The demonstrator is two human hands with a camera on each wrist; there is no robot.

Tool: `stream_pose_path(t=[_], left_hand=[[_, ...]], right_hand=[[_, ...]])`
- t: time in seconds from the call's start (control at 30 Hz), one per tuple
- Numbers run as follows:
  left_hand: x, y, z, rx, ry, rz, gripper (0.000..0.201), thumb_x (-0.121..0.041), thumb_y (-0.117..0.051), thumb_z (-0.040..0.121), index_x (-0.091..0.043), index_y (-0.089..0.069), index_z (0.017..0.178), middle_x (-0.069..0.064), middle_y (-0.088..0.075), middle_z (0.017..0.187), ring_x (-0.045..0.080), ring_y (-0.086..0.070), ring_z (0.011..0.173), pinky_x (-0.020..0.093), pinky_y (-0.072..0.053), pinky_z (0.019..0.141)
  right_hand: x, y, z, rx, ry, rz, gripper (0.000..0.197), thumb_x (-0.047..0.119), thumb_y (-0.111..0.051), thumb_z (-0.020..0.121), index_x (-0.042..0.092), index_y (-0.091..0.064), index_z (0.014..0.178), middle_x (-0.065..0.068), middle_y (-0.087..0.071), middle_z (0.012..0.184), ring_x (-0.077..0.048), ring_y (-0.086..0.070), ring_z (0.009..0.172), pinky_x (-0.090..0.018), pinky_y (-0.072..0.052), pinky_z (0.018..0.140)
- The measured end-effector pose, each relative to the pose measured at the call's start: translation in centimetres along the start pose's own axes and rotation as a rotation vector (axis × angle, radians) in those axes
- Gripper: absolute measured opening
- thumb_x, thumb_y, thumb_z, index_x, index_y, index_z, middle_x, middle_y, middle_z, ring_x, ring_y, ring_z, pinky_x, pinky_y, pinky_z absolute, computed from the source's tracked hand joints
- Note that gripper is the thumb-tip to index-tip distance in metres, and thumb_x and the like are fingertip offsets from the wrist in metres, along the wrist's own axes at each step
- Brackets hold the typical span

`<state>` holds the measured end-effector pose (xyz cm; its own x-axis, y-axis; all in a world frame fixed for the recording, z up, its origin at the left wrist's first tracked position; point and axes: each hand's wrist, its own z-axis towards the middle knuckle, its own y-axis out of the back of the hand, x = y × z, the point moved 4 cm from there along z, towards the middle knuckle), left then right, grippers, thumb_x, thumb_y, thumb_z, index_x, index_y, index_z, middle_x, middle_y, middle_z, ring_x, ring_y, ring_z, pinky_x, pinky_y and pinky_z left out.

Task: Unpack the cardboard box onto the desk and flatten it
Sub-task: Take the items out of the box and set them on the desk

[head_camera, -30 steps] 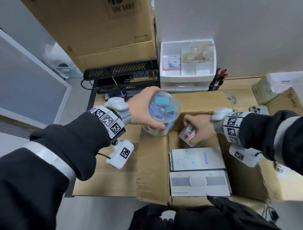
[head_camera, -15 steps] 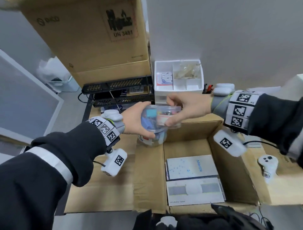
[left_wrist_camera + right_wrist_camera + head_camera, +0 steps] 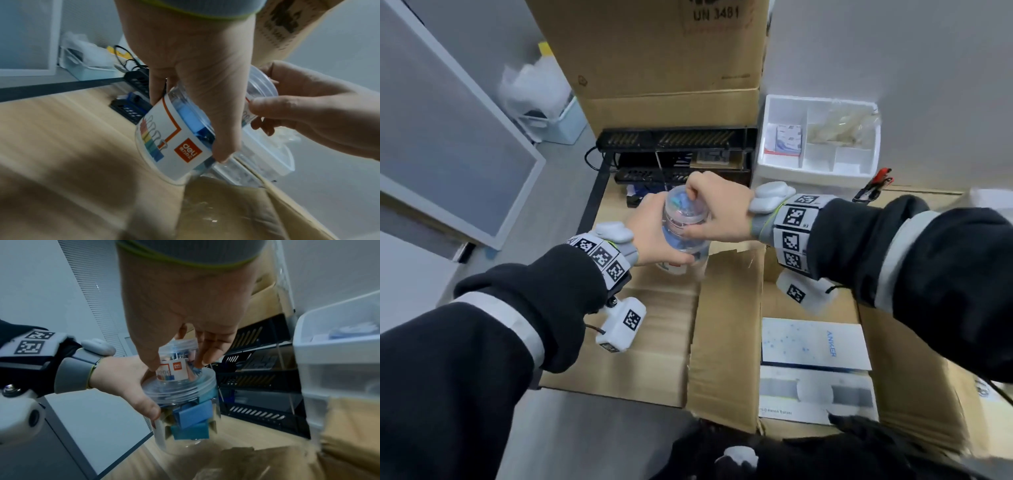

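Observation:
My left hand point(image 3: 650, 236) grips a large clear jar point(image 3: 683, 248) of blue binder clips, held over the wooden desk point(image 3: 616, 205) just past the open cardboard box's point(image 3: 726, 325) left flap. My right hand point(image 3: 722, 212) pinches a small clear jar point(image 3: 686, 214) from above and holds it on the large jar's lid. In the right wrist view the small jar point(image 3: 174, 368) sits on the lid of the large jar point(image 3: 189, 415), with my left hand point(image 3: 123, 378) wrapped round the side. Inside the box lie a white Anker box point(image 3: 813, 344) and a white tracker box point(image 3: 815, 394).
A white drawer organiser point(image 3: 818, 144) and a black tray rack point(image 3: 678, 150) stand at the back of the desk. A tall cardboard box point(image 3: 654, 51) rises behind them. Pens point(image 3: 873, 185) lie by the organiser. A white-framed panel point(image 3: 448, 137) is at the left.
My right hand lifted the small jar out of the box and carried it left onto the large jar's lid. My left hand kept hold of the large jar, now further back over the desk.

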<state>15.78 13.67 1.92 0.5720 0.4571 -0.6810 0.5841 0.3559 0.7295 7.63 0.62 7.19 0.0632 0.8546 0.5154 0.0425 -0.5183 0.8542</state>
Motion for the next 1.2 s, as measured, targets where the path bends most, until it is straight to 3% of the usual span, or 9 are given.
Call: stream_pose_path(t=[0.23,0.37,0.6,0.73,0.87,0.97,1.03,1.13,1.2], left_hand=[[12.9,-4.8,0.2,-0.019,0.274,-0.020,0.106,-0.084,-0.083,0.032,-0.033,-0.054,0.120,-0.009,-0.068,0.105,0.009,-0.071,0.092,0.037,-0.062,0.073],[16.0,-6.0,0.1,-0.047,0.345,0.039,0.092,-0.069,-0.089,0.035,-0.032,-0.057,0.113,-0.008,-0.067,0.103,0.008,-0.069,0.090,0.034,-0.062,0.070],[17.1,-5.1,1.2,-0.143,0.392,-0.007,0.109,-0.059,-0.087,0.030,-0.020,-0.051,0.126,0.001,-0.058,0.120,0.018,-0.062,0.103,0.038,-0.059,0.086],[18.8,-4.4,2.2,-0.141,0.450,0.001,0.118,-0.054,-0.091,0.030,-0.026,-0.045,0.135,-0.002,-0.056,0.126,0.016,-0.061,0.110,0.037,-0.058,0.092],[19.5,-3.6,3.2,-0.220,0.590,-0.086,0.125,-0.053,-0.093,0.029,-0.017,-0.035,0.134,0.004,-0.053,0.125,0.022,-0.061,0.109,0.040,-0.057,0.091],[20.2,-2.6,3.9,-0.236,0.676,-0.107,0.126,-0.061,-0.083,0.023,-0.010,-0.039,0.129,0.004,-0.056,0.124,0.021,-0.063,0.106,0.039,-0.058,0.089],[20.2,-1.9,4.6,-0.214,0.677,-0.101,0.125,-0.061,-0.081,0.024,-0.011,-0.039,0.131,0.001,-0.058,0.122,0.018,-0.064,0.104,0.039,-0.058,0.087],[21.1,-1.2,5.8,-0.204,0.706,-0.122,0.115,-0.059,-0.083,0.028,-0.013,-0.043,0.125,-0.003,-0.063,0.114,0.015,-0.066,0.099,0.035,-0.059,0.085],[21.6,-1.0,6.3,-0.211,0.715,-0.155,0.114,-0.061,-0.087,0.028,-0.015,-0.046,0.123,-0.006,-0.065,0.111,0.011,-0.067,0.098,0.034,-0.059,0.086]], right_hand=[[-0.4,-6.7,3.0,0.206,-0.105,-0.076,0.056,0.041,-0.071,0.075,0.022,-0.043,0.120,-0.001,-0.048,0.107,-0.026,-0.057,0.080,-0.036,-0.043,0.068],[-0.7,-9.8,4.1,0.286,-0.142,-0.034,0.061,0.025,-0.072,0.078,0.018,-0.042,0.131,-0.004,-0.055,0.102,-0.025,-0.054,0.083,-0.028,-0.035,0.067],[-1.0,-11.0,6.1,0.329,-0.151,-0.032,0.068,0.025,-0.065,0.090,0.023,-0.035,0.151,-0.013,-0.053,0.140,-0.029,-0.054,0.125,-0.019,-0.034,0.084],[-0.8,-11.3,8.1,0.412,-0.169,-0.077,0.070,0.024,-0.057,0.095,0.027,-0.024,0.156,-0.015,-0.055,0.137,-0.032,-0.057,0.118,-0.020,-0.032,0.077],[-0.2,-11.4,10.4,0.488,-0.213,-0.138,0.070,0.030,-0.045,0.102,0.028,-0.005,0.159,-0.016,-0.050,0.141,-0.032,-0.057,0.107,-0.027,-0.035,0.075],[-0.2,-11.8,12.7,0.540,-0.238,-0.207,0.073,0.036,-0.043,0.101,0.034,0.003,0.158,-0.017,-0.037,0.154,-0.036,-0.054,0.122,-0.037,-0.044,0.099],[-0.4,-11.7,13.7,0.553,-0.260,-0.261,0.080,0.043,-0.048,0.098,0.039,0.006,0.157,-0.017,-0.036,0.154,-0.039,-0.053,0.122,-0.045,-0.043,0.105],[0.0,-11.3,14.9,0.577,-0.246,-0.302,0.088,0.041,-0.053,0.097,0.036,0.010,0.157,-0.013,-0.034,0.156,-0.036,-0.053,0.122,-0.042,-0.043,0.104],[0.4,-10.9,15.3,0.568,-0.223,-0.293,0.086,0.034,-0.052,0.099,0.029,0.011,0.158,-0.012,-0.038,0.154,-0.031,-0.054,0.112,-0.037,-0.043,0.092]])
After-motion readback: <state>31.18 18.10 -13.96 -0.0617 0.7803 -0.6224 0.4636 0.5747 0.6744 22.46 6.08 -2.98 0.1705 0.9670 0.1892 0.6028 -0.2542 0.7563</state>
